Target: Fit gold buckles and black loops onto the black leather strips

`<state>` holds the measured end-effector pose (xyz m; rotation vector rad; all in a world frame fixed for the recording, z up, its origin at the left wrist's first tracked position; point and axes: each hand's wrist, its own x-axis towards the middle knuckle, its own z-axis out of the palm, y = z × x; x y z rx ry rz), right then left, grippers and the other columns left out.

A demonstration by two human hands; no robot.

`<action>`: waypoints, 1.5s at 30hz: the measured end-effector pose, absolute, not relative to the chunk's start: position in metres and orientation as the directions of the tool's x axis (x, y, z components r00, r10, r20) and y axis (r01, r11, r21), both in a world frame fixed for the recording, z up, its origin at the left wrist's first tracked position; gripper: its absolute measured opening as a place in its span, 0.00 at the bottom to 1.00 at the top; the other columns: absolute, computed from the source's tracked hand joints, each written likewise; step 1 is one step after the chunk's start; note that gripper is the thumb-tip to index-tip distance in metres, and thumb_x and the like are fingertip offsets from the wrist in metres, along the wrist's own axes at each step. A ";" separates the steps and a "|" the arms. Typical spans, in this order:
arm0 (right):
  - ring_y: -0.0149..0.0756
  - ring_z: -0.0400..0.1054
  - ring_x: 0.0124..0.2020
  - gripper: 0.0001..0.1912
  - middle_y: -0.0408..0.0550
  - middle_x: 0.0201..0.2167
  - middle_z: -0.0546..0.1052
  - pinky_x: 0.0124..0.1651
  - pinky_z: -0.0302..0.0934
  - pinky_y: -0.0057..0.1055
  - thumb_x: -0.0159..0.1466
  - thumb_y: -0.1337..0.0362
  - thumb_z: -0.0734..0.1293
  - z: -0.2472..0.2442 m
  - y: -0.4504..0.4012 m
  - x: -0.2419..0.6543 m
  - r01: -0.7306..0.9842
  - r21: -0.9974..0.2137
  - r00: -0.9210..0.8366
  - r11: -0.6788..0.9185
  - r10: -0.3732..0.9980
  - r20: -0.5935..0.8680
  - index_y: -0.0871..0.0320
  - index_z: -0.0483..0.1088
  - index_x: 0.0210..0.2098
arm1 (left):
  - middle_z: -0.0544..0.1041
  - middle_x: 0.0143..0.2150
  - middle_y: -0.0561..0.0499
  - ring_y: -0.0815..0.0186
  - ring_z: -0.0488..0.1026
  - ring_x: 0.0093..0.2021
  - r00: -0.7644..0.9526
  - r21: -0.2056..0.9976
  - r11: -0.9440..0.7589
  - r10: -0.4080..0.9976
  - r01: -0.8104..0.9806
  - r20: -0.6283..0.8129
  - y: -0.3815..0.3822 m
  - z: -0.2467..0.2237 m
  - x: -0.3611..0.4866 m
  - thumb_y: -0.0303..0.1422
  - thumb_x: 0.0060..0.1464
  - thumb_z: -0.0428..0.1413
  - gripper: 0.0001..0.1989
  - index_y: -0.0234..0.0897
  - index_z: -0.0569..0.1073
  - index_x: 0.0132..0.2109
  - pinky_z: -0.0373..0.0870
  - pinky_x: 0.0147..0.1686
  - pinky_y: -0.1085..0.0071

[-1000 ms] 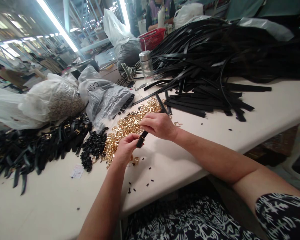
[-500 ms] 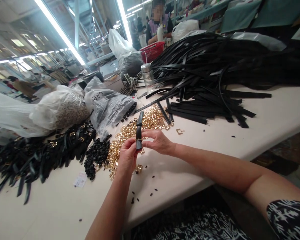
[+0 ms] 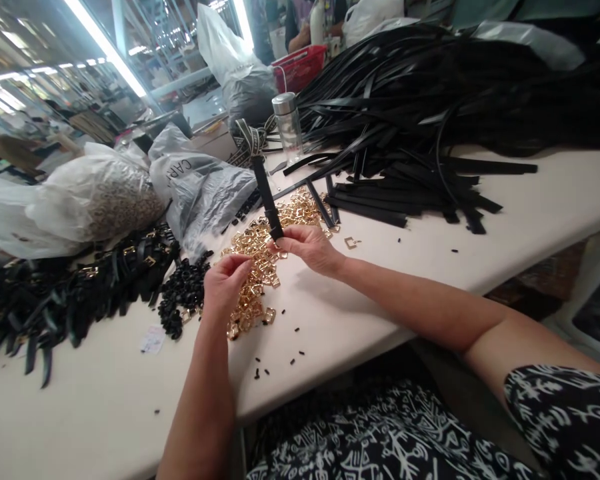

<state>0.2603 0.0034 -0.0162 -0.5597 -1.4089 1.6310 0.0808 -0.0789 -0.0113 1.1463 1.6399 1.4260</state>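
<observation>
My right hand (image 3: 311,249) pinches the lower end of a black strap (image 3: 265,193), which stands up from the fingers and leans to the left, with a black loop around its lower part. My left hand (image 3: 226,280) is apart from the strap, over the left edge of a heap of gold buckles (image 3: 253,298). Its thumb and index finger are pressed together; whether something small is between them I cannot make out. Left of this hand lies a pile of small black loops (image 3: 180,293).
Finished-looking black straps with buckles (image 3: 75,287) lie at the left, below plastic bags (image 3: 195,190). A glass bottle (image 3: 289,130) and a red basket (image 3: 300,67) stand behind. Long black strips (image 3: 405,113) cover the back right. A person's arm (image 3: 299,39) shows beyond.
My left hand has let go of the strap and moved left. In my right hand the strap now tilts left, its free end higher. The view has shifted slightly.
</observation>
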 end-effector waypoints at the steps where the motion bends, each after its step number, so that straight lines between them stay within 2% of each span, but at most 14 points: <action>1: 0.32 0.73 0.34 0.18 0.47 0.32 0.79 0.44 0.68 0.35 0.55 0.52 0.72 -0.015 0.004 0.261 -0.332 -0.943 -0.529 0.019 0.824 0.203 0.62 0.75 0.34 | 0.77 0.27 0.52 0.72 0.70 0.25 -0.387 0.963 0.030 0.919 0.268 0.079 -0.079 -0.010 0.075 0.37 0.43 0.65 0.12 0.35 0.79 0.34 0.66 0.28 0.75; 5: 0.30 0.74 0.28 0.17 0.47 0.32 0.78 0.35 0.70 0.30 0.57 0.52 0.70 -0.009 0.002 0.264 -0.313 -0.950 -0.597 -0.018 0.781 0.182 0.62 0.70 0.33 | 0.77 0.28 0.52 0.70 0.70 0.27 -0.468 0.847 0.068 0.855 0.527 0.222 -0.084 -0.001 0.046 0.38 0.46 0.62 0.12 0.35 0.79 0.35 0.65 0.29 0.74; 9: 0.26 0.70 0.22 0.14 0.44 0.27 0.76 0.27 0.66 0.26 0.61 0.55 0.67 -0.007 0.001 0.267 -0.233 -0.967 -0.591 0.107 0.774 0.228 0.62 0.68 0.30 | 0.78 0.30 0.52 0.67 0.72 0.29 -0.590 0.744 0.177 0.735 0.644 0.336 -0.094 0.011 0.010 0.40 0.47 0.59 0.13 0.36 0.79 0.37 0.66 0.32 0.73; 13: 0.23 0.65 0.19 0.14 0.43 0.24 0.74 0.23 0.61 0.23 0.62 0.56 0.66 -0.008 0.004 0.268 -0.144 -0.960 -0.577 0.239 0.768 0.278 0.61 0.68 0.29 | 0.79 0.28 0.51 0.64 0.73 0.30 -0.607 0.577 0.394 0.760 0.716 0.233 -0.108 0.020 -0.009 0.40 0.47 0.58 0.12 0.38 0.79 0.34 0.65 0.33 0.70; 17: 0.23 0.64 0.19 0.14 0.42 0.23 0.73 0.22 0.60 0.24 0.62 0.56 0.66 -0.010 0.006 0.267 -0.093 -0.956 -0.547 0.276 0.788 0.281 0.60 0.67 0.28 | 0.79 0.27 0.51 0.62 0.73 0.30 -0.623 0.404 0.536 0.773 0.741 0.118 -0.119 0.025 -0.018 0.39 0.47 0.57 0.10 0.40 0.79 0.32 0.63 0.33 0.68; 26: 0.25 0.65 0.19 0.14 0.44 0.23 0.74 0.23 0.61 0.25 0.60 0.56 0.66 -0.013 0.004 0.264 -0.010 -0.958 -0.563 0.287 0.790 0.243 0.60 0.67 0.27 | 0.78 0.25 0.52 0.64 0.72 0.27 -0.610 0.341 0.591 0.790 0.731 -0.061 -0.116 0.012 -0.022 0.44 0.45 0.59 0.11 0.42 0.79 0.30 0.60 0.28 0.69; 33: 0.26 0.66 0.20 0.13 0.44 0.23 0.74 0.24 0.63 0.26 0.60 0.56 0.65 -0.014 0.002 0.264 0.006 -0.953 -0.583 0.304 0.775 0.244 0.60 0.68 0.28 | 0.77 0.23 0.51 0.64 0.71 0.26 -0.594 0.283 0.572 0.805 0.770 -0.010 -0.107 0.004 -0.014 0.40 0.45 0.57 0.09 0.42 0.79 0.28 0.59 0.27 0.70; 37: 0.26 0.66 0.20 0.12 0.44 0.23 0.75 0.24 0.63 0.26 0.60 0.57 0.65 -0.015 0.001 0.263 0.014 -0.946 -0.608 0.325 0.753 0.250 0.60 0.68 0.28 | 0.76 0.22 0.51 0.64 0.70 0.25 -0.553 0.300 0.528 0.833 0.794 -0.003 -0.109 0.001 -0.016 0.39 0.42 0.58 0.07 0.42 0.77 0.25 0.58 0.26 0.69; 39: 0.25 0.66 0.20 0.11 0.44 0.24 0.75 0.24 0.63 0.25 0.61 0.58 0.64 -0.015 0.000 0.263 0.011 -0.944 -0.616 0.330 0.746 0.254 0.60 0.68 0.28 | 0.75 0.20 0.51 0.64 0.70 0.24 -0.560 0.365 0.515 0.828 0.775 0.020 -0.108 0.001 -0.016 0.38 0.41 0.59 0.06 0.41 0.77 0.24 0.58 0.25 0.70; 40: 0.25 0.66 0.20 0.11 0.43 0.23 0.75 0.24 0.63 0.25 0.61 0.58 0.64 -0.015 0.000 0.263 0.008 -0.944 -0.618 0.330 0.744 0.255 0.60 0.68 0.28 | 0.75 0.20 0.52 0.64 0.70 0.24 -0.573 0.441 0.499 0.819 0.746 0.042 -0.106 0.001 -0.016 0.38 0.41 0.60 0.07 0.41 0.76 0.24 0.58 0.25 0.70; 42: 0.25 0.67 0.20 0.11 0.43 0.24 0.75 0.24 0.63 0.25 0.61 0.58 0.64 -0.016 -0.001 0.263 0.001 -0.944 -0.620 0.330 0.741 0.258 0.60 0.68 0.29 | 0.75 0.22 0.52 0.65 0.72 0.25 -0.619 0.682 0.409 0.782 0.606 0.081 -0.101 0.002 -0.011 0.40 0.41 0.61 0.09 0.38 0.76 0.27 0.61 0.25 0.72; 44: 0.25 0.67 0.20 0.10 0.43 0.24 0.75 0.23 0.62 0.24 0.61 0.59 0.64 -0.016 -0.002 0.264 -0.001 -0.943 -0.630 0.333 0.732 0.259 0.60 0.67 0.29 | 0.76 0.26 0.52 0.67 0.74 0.27 -0.649 0.909 0.228 0.759 0.349 0.059 -0.094 0.004 0.001 0.42 0.39 0.63 0.14 0.36 0.74 0.29 0.63 0.24 0.75; 45: 0.25 0.67 0.20 0.10 0.43 0.24 0.75 0.23 0.61 0.24 0.61 0.59 0.64 -0.016 -0.003 0.264 0.001 -0.942 -0.635 0.336 0.728 0.259 0.60 0.67 0.29 | 0.76 0.28 0.51 0.68 0.75 0.27 -0.643 0.971 0.133 0.765 0.199 0.027 -0.091 0.005 0.009 0.42 0.38 0.64 0.16 0.36 0.73 0.30 0.63 0.23 0.76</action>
